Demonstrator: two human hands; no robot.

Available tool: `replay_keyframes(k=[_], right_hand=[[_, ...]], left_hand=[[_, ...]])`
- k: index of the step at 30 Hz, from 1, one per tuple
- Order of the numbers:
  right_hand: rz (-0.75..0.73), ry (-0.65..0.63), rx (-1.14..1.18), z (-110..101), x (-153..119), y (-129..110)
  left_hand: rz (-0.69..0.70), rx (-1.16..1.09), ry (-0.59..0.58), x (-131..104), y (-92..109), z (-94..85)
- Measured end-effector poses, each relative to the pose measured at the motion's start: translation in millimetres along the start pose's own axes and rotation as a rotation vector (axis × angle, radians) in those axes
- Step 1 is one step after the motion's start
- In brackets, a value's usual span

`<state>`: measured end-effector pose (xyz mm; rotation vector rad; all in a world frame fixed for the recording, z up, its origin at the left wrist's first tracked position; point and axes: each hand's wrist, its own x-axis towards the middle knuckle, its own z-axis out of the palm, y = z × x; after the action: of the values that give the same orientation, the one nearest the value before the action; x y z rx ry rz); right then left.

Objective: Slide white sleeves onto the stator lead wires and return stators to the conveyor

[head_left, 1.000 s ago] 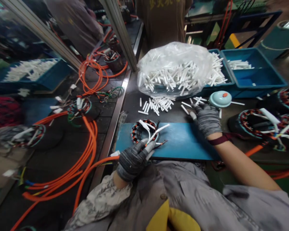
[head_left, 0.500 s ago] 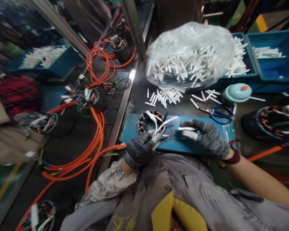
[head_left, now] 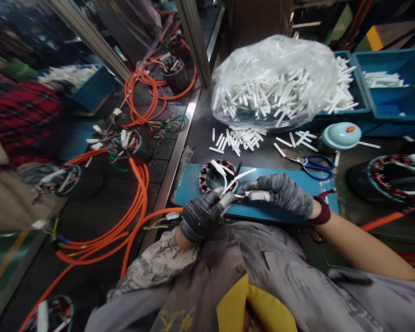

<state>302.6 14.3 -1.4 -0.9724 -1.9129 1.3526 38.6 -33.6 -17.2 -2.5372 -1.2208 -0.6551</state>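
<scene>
A motor stator [head_left: 204, 179] with orange-and-black windings stands at the left end of a blue board [head_left: 283, 216]. My left hand [head_left: 200, 216], in a grey glove, pinches a lead wire [head_left: 240, 197] beside the stator's near rim. White-sleeved leads [head_left: 244, 174] rise out of the winding above those fingers. My right hand [head_left: 283, 194], gloved too, is closed on a short white sleeve [head_left: 248, 193], mostly hidden by the fingers. The sleeve's end is at the tip of the wire; whether the wire has entered it I cannot tell.
Loose white sleeves [head_left: 246, 138] lie behind the board, near a plastic bag [head_left: 273, 53] full of them. Blue-handled scissors [head_left: 316, 167] and a light-blue lidded container [head_left: 341, 136] are to the right. Another stator [head_left: 370, 177] stands far right. Orange cables [head_left: 143, 184] and a co-worker's sleeve [head_left: 24, 115] are left.
My right hand has moved left with the white sleeve, up to the wire end at my left hand. The co-worker's arm on the left has reached toward the blue bin.
</scene>
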Motion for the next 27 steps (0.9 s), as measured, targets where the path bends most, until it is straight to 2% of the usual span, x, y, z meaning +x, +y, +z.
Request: replay_keyframes(k=[3,5,7,9,12,13,14,16,21,23,25,27], right_hand=[[-0.022,-0.118,-0.095,3,8,-4],[0.017,-0.18,-0.091,7,10,-5],[0.08,-0.19,-0.042,8,9,-5],[0.139,-0.081,-0.039,2,3,-5],[0.19,0.293,-0.188,-16,-10,-5],[0.188,0.393,-0.221,-21,-15,-4],[0.183,0.44,-0.221,-23,-18,-3],[0.184,0.397,-0.136,-21,-22,-1],[0.261,0.12,0.095,6,-10,-1],[0.243,0.027,0.118,11,-3,-2],[0.125,0.026,0.016,14,0,-1],[-0.123,0.11,-0.247,15,-2,1]], left_hand=[[0.008,0.006,0.02,-2,2,0.5],[0.007,-0.005,-0.025,-3,2,0.6],[-0.008,-0.007,-0.083,-4,2,0.1],[-0.016,-0.021,-0.088,-4,1,-0.7],[-0.004,-0.052,-0.033,-1,1,-1.6],[0.001,-0.054,-0.014,0,0,-1.8],[0.002,-0.047,-0.003,0,1,-1.9],[-0.003,-0.017,0.015,1,1,-1.8],[0.011,-0.006,0.004,0,0,-0.7],[0.015,0.005,0.001,-1,-1,-0.5],[0.017,0.018,0.004,-1,-1,-0.9],[0.013,0.02,-0.001,0,0,-1.8]])
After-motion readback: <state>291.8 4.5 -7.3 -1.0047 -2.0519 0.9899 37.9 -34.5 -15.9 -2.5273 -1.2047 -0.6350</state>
